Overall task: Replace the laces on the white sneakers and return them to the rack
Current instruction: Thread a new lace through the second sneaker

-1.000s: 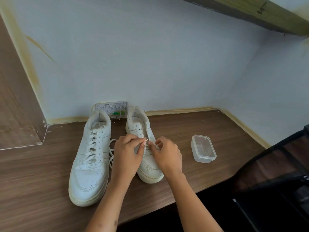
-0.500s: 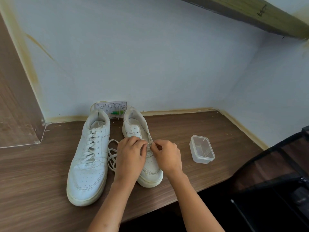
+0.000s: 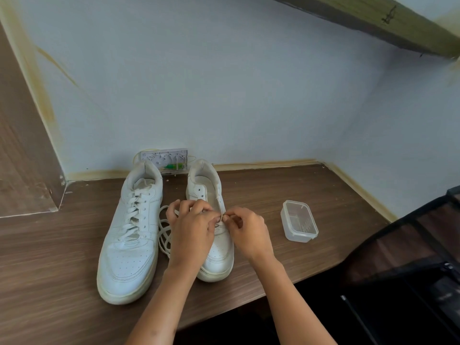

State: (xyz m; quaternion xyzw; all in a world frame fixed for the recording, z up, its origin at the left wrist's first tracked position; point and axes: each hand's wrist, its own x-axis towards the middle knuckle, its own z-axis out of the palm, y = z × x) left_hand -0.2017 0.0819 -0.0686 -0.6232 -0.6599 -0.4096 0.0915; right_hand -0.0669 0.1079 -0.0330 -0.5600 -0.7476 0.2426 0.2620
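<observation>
Two white sneakers stand side by side on the brown wooden table [image 3: 261, 195], toes toward me. The left sneaker [image 3: 129, 232] is fully laced. The right sneaker [image 3: 214, 255] shows bare eyelets near its collar. A loose white lace [image 3: 164, 235] lies coiled between the two shoes. My left hand [image 3: 191, 230] and my right hand [image 3: 249, 232] meet over the right sneaker's lower eyelets. Both pinch the lace there with fingers curled. The hands hide the eyelets under them.
A small clear plastic box [image 3: 300, 224] with a lid sits to the right of the shoes. A white wall plate with wires [image 3: 165, 161] is behind the heels. A dark chair [image 3: 410, 257] stands at the right. A wooden shelf [image 3: 373, 21] runs overhead.
Both hands have dropped from the tongue area toward the right sneaker's lower eyelets and drawn closer together. The lace end held up a second ago is now down at the shoe.
</observation>
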